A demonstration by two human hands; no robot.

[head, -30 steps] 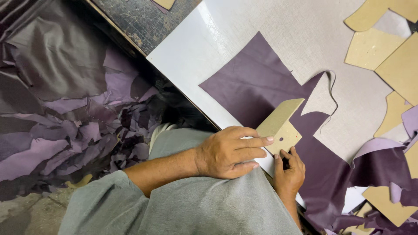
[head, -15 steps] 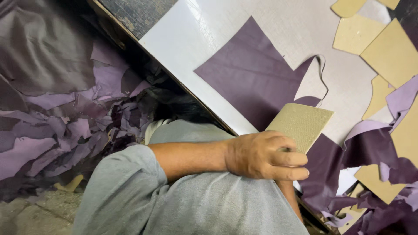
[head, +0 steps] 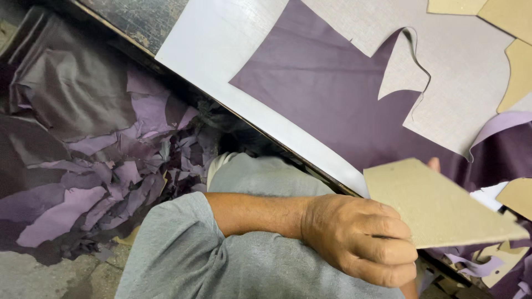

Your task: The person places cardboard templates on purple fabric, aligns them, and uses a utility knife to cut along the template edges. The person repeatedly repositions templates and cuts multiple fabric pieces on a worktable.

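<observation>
Nearest the camera, the left hand lay across the person's lap in grey cloth, its fingers curled shut around the near edge of a flat tan cardboard template, an angular piece that tapered to a point at the right and was held lifted and tilted above the edge of the table. Only a fingertip of the right hand showed past the far edge of that template, apparently touching it from behind; the rest of the hand was hidden, so whether its fingers were wide or closed could not be told. Under and just beyond the template lay a large sheet of dark purple leather, spread flat on the pale grey tabletop, with a curved notch cut out of its right side and a thin trimmed strip curling along that cut. At the lower right, beneath the template, small lilac and tan offcuts lay bunched together. To the left, below the table's dark front edge, a heap of purple leather scraps covered the floor, darker folded pieces above and paler lilac bits lower down. Farthest away, at the upper right of the table, several more tan cardboard shapes lay flat, well apart from the hands.
</observation>
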